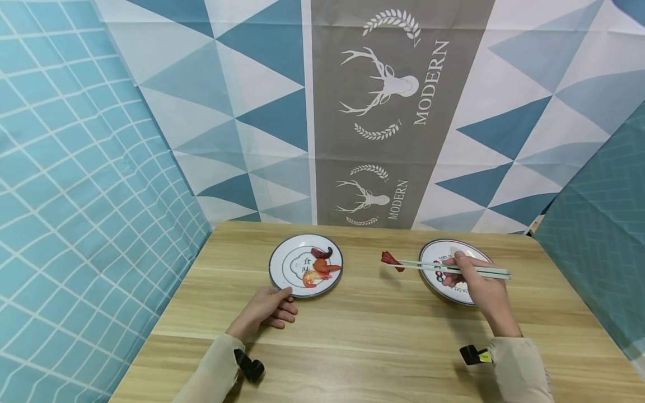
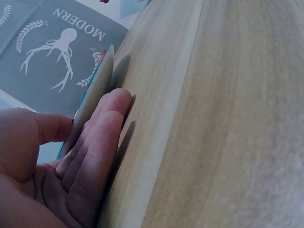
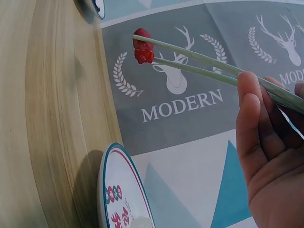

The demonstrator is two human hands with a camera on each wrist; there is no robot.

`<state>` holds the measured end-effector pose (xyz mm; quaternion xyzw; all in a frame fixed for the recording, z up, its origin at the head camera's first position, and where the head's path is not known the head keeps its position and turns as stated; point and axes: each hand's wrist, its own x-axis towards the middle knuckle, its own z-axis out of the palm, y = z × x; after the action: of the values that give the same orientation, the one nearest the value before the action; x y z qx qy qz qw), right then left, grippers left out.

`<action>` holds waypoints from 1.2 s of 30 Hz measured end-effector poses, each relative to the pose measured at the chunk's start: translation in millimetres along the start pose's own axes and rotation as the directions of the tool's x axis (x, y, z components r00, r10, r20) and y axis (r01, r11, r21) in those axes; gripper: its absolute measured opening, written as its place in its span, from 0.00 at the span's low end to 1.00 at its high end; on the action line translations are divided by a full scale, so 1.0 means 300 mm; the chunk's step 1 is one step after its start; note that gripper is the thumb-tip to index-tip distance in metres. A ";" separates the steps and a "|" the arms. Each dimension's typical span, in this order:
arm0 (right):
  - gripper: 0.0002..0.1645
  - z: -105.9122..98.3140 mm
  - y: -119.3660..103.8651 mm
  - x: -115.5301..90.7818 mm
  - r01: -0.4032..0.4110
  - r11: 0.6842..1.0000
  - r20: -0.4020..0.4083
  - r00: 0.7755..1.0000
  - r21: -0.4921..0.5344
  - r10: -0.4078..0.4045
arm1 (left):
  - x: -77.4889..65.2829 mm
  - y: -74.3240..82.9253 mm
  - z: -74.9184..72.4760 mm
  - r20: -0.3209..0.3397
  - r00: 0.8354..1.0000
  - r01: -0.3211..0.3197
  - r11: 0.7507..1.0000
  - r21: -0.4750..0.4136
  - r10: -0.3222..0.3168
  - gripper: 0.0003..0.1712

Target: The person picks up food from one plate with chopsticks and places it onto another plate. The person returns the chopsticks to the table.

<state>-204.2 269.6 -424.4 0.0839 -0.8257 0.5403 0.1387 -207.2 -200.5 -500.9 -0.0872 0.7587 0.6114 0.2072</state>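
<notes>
My left hand [image 1: 272,310] pinches the near rim of a white, dark-rimmed plate [image 1: 282,268], thumb on top and fingers under the edge. On that plate lie a shrimp-like piece [image 1: 313,277], an orange piece [image 1: 325,265] and a dark red curved piece [image 1: 322,252]. A pair of pale green chopsticks [image 1: 418,265] is gripped in my right hand [image 1: 476,282]. Between their tips hangs a small glossy red piece of food [image 1: 392,261], raised above the table between the two plates. Beneath my right hand is a second plate [image 1: 433,252] with red and green print, partly hidden.
The plates stand on a wooden table [image 1: 373,347], near its back edge. A patterned cloth [image 1: 363,145] with deer heads hangs behind it, and a blue grid cloth [image 1: 75,168] on the left. Something pale [image 3: 141,222] lies on the right-hand plate.
</notes>
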 end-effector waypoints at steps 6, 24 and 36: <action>0.29 0.012 0.000 0.001 0.006 0.999 0.008 1.000 0.048 -0.006 | -0.003 0.001 0.001 0.000 1.000 0.001 1.000 -0.004 -0.001 0.24; 0.25 0.034 0.007 0.009 0.072 0.997 0.056 0.996 0.040 -0.074 | -0.001 0.000 0.000 -0.003 1.000 0.017 1.000 0.011 -0.017 0.24; 0.25 0.043 0.006 0.005 0.078 0.996 0.060 0.995 0.049 -0.081 | 0.000 0.001 -0.004 0.016 1.000 0.018 1.000 0.004 -0.018 0.24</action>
<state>-208.0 258.4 -430.3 0.1367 -0.8127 0.5507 0.1326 -207.6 -201.6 -500.4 -0.0888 0.7574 0.6087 0.2190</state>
